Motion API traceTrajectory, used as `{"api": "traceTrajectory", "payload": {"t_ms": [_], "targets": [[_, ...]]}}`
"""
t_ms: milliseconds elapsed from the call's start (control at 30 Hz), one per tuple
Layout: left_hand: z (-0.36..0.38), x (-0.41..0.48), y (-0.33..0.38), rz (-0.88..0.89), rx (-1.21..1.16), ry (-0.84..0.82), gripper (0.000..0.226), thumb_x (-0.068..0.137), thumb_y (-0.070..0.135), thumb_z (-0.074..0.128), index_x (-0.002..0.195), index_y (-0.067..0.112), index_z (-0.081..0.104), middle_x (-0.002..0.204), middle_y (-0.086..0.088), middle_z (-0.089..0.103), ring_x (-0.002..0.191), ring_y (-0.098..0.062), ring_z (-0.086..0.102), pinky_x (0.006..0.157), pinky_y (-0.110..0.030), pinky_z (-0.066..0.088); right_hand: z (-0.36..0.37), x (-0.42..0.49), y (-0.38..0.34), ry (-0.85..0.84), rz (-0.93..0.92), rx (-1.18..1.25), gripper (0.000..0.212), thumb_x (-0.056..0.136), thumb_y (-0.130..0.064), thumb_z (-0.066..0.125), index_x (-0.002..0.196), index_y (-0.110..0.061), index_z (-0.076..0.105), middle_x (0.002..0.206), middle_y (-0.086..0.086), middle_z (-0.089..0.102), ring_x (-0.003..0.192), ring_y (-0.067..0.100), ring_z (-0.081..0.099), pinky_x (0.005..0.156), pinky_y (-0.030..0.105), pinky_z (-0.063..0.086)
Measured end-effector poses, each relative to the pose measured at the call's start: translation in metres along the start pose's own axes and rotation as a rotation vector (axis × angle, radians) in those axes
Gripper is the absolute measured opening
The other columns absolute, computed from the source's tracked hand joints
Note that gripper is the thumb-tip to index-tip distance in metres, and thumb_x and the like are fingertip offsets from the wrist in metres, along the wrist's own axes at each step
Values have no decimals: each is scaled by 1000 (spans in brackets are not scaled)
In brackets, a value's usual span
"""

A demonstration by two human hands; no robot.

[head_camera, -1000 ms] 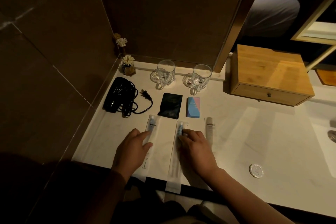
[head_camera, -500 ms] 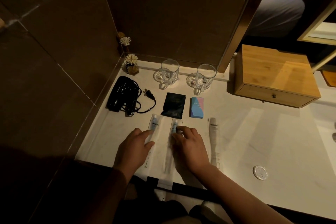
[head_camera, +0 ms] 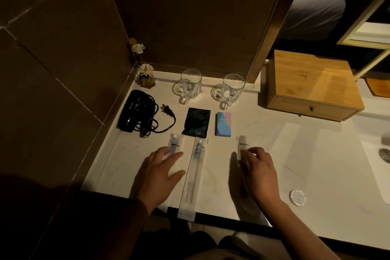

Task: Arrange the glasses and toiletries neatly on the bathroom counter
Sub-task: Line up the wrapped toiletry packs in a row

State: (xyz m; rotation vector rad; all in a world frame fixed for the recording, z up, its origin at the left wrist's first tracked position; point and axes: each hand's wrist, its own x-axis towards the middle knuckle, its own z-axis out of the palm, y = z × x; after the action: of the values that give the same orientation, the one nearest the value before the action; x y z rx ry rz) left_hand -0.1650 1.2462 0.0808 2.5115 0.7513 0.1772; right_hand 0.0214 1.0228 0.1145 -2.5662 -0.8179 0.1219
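Hotel bathroom: pale counter (head_camera: 316,154), wrapped toiletries (head_camera: 197,154), two glasses (head_camera: 191,84), hairdryer (head_camera: 135,112).

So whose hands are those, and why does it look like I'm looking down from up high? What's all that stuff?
There is no machine here, just a person. A camera worn on their head looks down, so you see what they see: their own two hands over a white bathroom counter.

At the back stand two glasses. Left of them is a tiny flower pot, right of them a wooden drawer box. In front lie a black hair dryer with its cord, a black packet and a blue and pink box.

Nearest lie three long wrapped toiletries. The left hand rests on the left packet. The middle packet lies untouched. The right hand touches the right packet. A small round lid lies farther right.

Nothing is lifted; both hands seem to be straightening things.
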Motion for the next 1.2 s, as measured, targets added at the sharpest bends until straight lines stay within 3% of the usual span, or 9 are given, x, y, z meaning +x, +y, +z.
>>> {"api": "traceTrajectory", "payload": {"t_ms": [100,200,400,667,833,1200], "targets": [[7,2,12,134,93,-93,64,80,69,46,140,55,28,155,17,26,145,-10,19,112,-42,27,1,-3,5,-100,24,-70,4,90,-15,59,94,-16,61,85,3,53,69,25,52,57,35,47],[12,5,15,133,136,-153,66,81,66,49,142,53,25,160,15,20,149,-10,4,115,-45,19,6,-8,-1,-176,-1,-77,3,92,-18,54,90,-16,55,76,4,53,62,26,52,54,38,47],[13,4,15,116,184,-164,65,82,66,49,141,50,29,160,9,24,150,-14,5,115,-47,21,14,-19,-14,-279,-36,-70,8,92,-20,55,100,-19,55,88,2,61,70,22,57,63,35,54],[11,4,20,87,174,-137,66,79,76,38,140,53,29,158,5,25,148,-16,10,114,-45,24,21,-16,-25,-302,-37,-25,6,95,-21,49,92,-18,53,84,2,60,68,21,56,59,28,46],[13,5,28,80,236,-162,74,74,84,32,141,55,20,160,4,20,150,-19,5,116,-49,23,25,-15,-31,-317,-57,-14,7,94,-23,52,97,-18,54,87,4,61,71,23,58,63,29,49],[14,5,26,88,261,-178,73,75,82,35,142,57,18,161,2,21,150,-21,5,116,-50,22,24,-16,-32,-302,-71,45,14,96,-25,52,106,-19,58,95,3,64,78,21,61,72,31,55]]}}
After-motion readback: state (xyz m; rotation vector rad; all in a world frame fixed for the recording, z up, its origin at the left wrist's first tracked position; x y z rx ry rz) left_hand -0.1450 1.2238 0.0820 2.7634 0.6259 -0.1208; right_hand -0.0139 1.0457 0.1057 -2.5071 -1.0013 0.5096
